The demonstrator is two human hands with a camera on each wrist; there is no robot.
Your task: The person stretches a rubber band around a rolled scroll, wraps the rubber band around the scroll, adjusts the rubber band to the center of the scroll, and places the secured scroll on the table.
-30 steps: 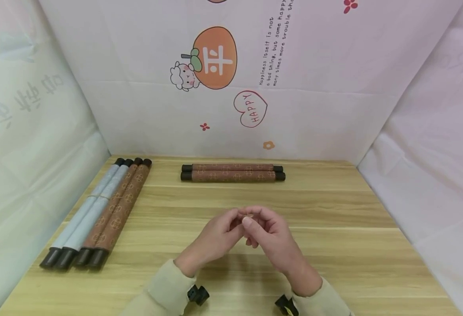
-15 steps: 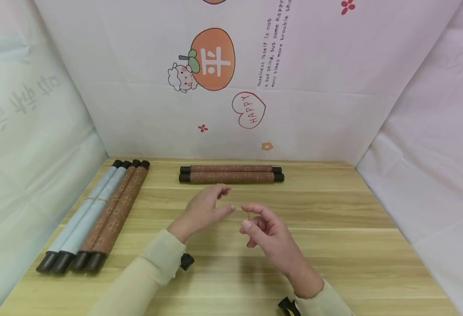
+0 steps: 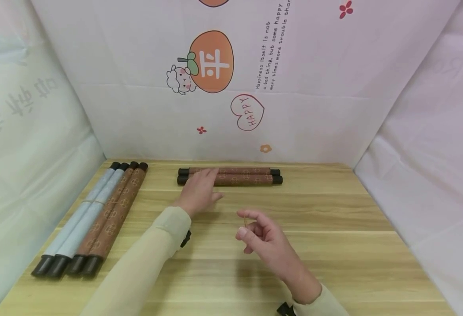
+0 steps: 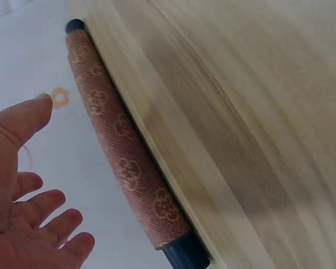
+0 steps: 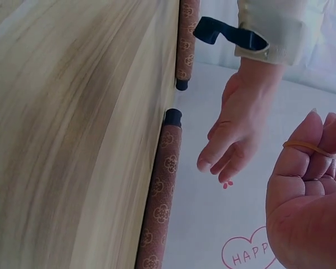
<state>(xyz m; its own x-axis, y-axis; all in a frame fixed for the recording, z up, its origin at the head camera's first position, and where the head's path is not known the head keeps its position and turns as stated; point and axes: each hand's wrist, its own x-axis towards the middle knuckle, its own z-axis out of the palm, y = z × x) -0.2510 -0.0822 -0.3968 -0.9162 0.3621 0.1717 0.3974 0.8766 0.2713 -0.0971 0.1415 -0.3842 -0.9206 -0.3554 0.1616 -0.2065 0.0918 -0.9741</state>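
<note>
Two brown scrolls with a gold flower pattern and black end knobs (image 3: 247, 179) lie side by side along the back of the table. My left hand (image 3: 198, 188) reaches over their left part, its fingers spread in the left wrist view; I cannot tell whether it touches them. A brown scroll (image 4: 120, 134) lies beside that hand there. My right hand (image 3: 269, 239) is raised nearer the front, with a thin orange rubber band (image 5: 308, 147) looped over its bent thumb and finger.
At the left, two pale blue scrolls (image 3: 83, 215) tied with a thin band lie against two more brown scrolls (image 3: 117, 215). A printed white cloth (image 3: 314, 109) rises behind the wooden table (image 3: 334, 263) and at both sides.
My left hand has parted from my right hand and moved forward and left to the back scrolls. My right hand keeps the rubber band and has barely moved.
</note>
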